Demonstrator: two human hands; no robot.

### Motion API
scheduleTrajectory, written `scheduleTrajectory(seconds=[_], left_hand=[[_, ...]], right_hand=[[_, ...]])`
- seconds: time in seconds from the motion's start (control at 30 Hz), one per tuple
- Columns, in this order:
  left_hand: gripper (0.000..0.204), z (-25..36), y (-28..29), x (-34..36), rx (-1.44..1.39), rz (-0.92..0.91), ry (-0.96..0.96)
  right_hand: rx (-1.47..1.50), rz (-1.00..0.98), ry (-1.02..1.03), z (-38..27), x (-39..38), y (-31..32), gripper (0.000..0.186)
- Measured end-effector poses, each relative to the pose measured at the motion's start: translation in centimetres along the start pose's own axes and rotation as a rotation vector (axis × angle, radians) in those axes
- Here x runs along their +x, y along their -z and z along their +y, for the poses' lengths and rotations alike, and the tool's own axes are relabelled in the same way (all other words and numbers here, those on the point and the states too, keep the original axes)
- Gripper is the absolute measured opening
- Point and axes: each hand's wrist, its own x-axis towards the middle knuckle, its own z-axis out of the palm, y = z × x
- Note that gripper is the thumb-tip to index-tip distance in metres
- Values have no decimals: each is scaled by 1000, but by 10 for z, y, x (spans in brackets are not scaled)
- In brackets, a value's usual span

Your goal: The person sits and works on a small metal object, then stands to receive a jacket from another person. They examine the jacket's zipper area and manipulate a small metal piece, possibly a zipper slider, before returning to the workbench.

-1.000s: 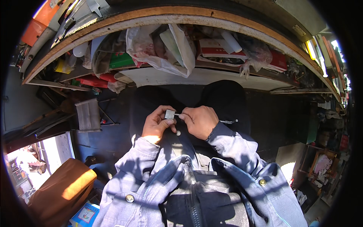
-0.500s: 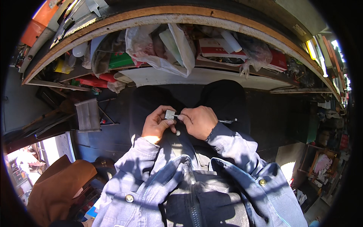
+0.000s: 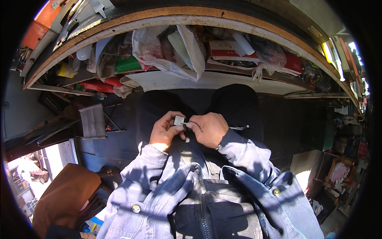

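Note:
My left hand [image 3: 164,129] is closed on a small, flat, pale grey square piece [image 3: 179,120], pinched between thumb and fingers above my lap. Close beside it, my right hand [image 3: 207,128] is closed round a thin metal tool. The tool's narrow pale tip [image 3: 184,123] meets the lower right edge of the square piece, and its shiny far end [image 3: 239,128] sticks out past the right side of the hand. The middle of the tool is hidden in my fingers, so its exact kind cannot be told.
Ahead, a wood-edged bench [image 3: 175,18] arches over a shelf with a white plastic bag [image 3: 169,47] and red boxes [image 3: 232,49]. A folding stool [image 3: 93,121] stands at left. Lower left are a brown sheet-like thing [image 3: 67,195] and another person's hand [image 3: 87,235].
At the lower left the brown sheet-like thing has shifted and changed shape, and the other person's hand and dark sleeve show more. My own hands have barely moved.

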Motion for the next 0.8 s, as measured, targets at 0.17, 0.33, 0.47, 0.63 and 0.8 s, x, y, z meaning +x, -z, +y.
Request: scheduleTrajectory(seconds=[0.17, 0.33, 0.47, 0.63, 0.8], left_hand=[[33, -1, 1, 0, -15, -5, 8], [33, -2, 1, 1, -23, -6, -6], [36, -2, 3, 0, -69, -15, -26], [40, -1, 1, -3, -48, 28, -70], [44, 2, -4, -5, -57, 78, -137]], right_hand=[[-27, 12, -43, 0, 0, 1, 21], [-49, 8, -54, 0, 2, 2, 22], [57, 48, -50, -1, 2, 11, 21], [365, 44, -145, 5, 8, 36, 24], [882, -21, -179, 10, 12, 53, 28]])
